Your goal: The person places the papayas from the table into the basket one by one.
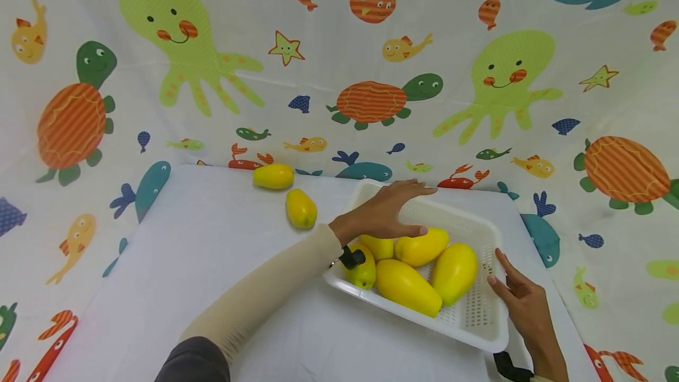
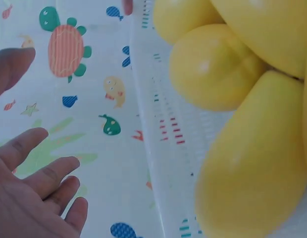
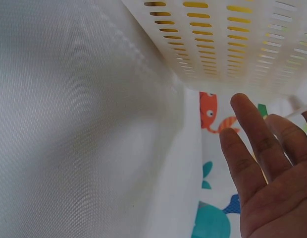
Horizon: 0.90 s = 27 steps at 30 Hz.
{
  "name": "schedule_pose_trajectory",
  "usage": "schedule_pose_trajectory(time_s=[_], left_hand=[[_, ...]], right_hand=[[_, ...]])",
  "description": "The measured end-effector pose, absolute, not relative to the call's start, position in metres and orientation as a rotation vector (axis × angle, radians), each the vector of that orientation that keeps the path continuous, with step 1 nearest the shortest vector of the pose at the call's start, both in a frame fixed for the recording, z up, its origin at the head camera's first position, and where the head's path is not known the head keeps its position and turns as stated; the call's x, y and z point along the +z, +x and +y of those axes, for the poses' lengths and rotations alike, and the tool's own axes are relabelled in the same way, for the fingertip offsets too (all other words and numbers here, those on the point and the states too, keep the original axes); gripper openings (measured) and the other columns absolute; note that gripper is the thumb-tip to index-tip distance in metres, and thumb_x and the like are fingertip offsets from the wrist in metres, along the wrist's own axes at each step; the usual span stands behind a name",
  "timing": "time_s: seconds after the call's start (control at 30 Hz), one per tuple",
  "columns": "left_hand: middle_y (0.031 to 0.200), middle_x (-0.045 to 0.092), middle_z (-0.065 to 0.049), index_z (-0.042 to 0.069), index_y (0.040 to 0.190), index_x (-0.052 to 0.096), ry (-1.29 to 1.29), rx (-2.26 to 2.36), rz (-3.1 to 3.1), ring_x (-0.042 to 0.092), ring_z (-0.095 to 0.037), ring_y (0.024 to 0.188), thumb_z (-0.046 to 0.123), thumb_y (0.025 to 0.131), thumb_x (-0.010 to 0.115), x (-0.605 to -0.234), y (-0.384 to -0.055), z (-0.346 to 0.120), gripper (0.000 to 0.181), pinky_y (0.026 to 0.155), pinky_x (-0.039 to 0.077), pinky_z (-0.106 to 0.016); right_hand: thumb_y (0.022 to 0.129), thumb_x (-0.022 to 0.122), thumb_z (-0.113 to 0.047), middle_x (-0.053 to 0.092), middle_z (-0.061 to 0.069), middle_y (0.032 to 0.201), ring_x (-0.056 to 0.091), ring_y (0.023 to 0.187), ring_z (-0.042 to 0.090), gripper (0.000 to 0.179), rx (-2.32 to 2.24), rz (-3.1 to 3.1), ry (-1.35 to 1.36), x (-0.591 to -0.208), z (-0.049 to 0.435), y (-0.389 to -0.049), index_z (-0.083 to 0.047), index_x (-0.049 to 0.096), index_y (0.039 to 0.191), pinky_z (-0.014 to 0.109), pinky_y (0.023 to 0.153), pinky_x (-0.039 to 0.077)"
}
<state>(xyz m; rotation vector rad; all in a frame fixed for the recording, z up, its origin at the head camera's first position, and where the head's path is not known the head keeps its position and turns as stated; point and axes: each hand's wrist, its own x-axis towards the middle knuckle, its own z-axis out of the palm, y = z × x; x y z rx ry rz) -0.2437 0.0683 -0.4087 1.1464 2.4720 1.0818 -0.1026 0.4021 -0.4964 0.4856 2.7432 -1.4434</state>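
Head view: left hand (image 1: 389,208), fingers spread, above five yellow mango-like fruits (image 1: 408,287) in a white plastic basket (image 1: 469,220); two loose fruits (image 1: 301,208) lie left of it. Right hand (image 1: 522,296) touches the basket's edge (whether gripping, I cannot tell). Left wrist: thumb and fingers apart, basket to their right. Right wrist: extended fingers beside the basket's slots.

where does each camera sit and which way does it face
Head: on the head, facing forward and down at the white slotted plastic basket of oval yellow fruits; shows left hand, right hand, beige sleeve.
Left wrist: on that wrist, facing the basket's inside and white sea-animal-print backdrop; shows the left fingers, plus a fingertip at top.
Right wrist: on that wrist, facing the basket's slotted outside; shows the right fingers.
Head and left wrist share the fruits inside the basket.
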Motion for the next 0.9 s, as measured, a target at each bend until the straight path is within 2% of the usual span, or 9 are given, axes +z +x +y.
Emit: schedule_pose_trajectory(time_s=[0.17,0.43,0.63,0.9], left_hand=[[0.173,0.037,-0.001,0.025,0.164,0.041,1.122,1.206,2.514,0.022,-0.026,0.165,0.041,0.095,0.074,-0.406,-0.243,0.045,0.078,0.132,0.018,-0.064],[0.165,0.05,0.0,0.024,0.16,0.048,0.9,1.409,2.672,0.043,-0.026,0.154,0.038,0.099,0.074,-0.414,-0.244,0.009,0.068,0.128,0.035,-0.055],[0.163,0.051,0.001,0.027,0.156,0.053,0.714,1.477,2.739,0.043,-0.029,0.154,0.038,0.096,0.076,-0.422,-0.243,-0.013,0.065,0.127,0.034,-0.062],[0.163,0.051,-0.002,0.027,0.154,0.056,0.489,1.565,2.811,0.045,-0.031,0.152,0.037,0.094,0.078,-0.431,-0.239,-0.037,0.065,0.124,0.036,-0.066]], right_hand=[[0.101,0.071,-0.045,0.03,-0.006,0.17,0.044,0.147,0.041,0.071,-1.435,2.758,0.485,-0.496,0.401,-0.103,-0.04,0.034,0.162,0.026,0.075,0.065],[0.101,0.07,-0.046,0.031,-0.006,0.17,0.046,0.145,0.039,0.07,-1.423,2.775,0.488,-0.496,0.4,-0.103,-0.038,0.035,0.162,0.024,0.075,0.064],[0.102,0.07,-0.045,0.031,-0.008,0.169,0.044,0.146,0.037,0.07,-1.419,2.77,0.497,-0.496,0.401,-0.102,-0.037,0.035,0.162,0.022,0.076,0.064],[0.101,0.07,-0.046,0.031,-0.006,0.169,0.045,0.142,0.033,0.071,-1.419,2.759,0.499,-0.496,0.401,-0.103,-0.037,0.035,0.162,0.026,0.076,0.065]])
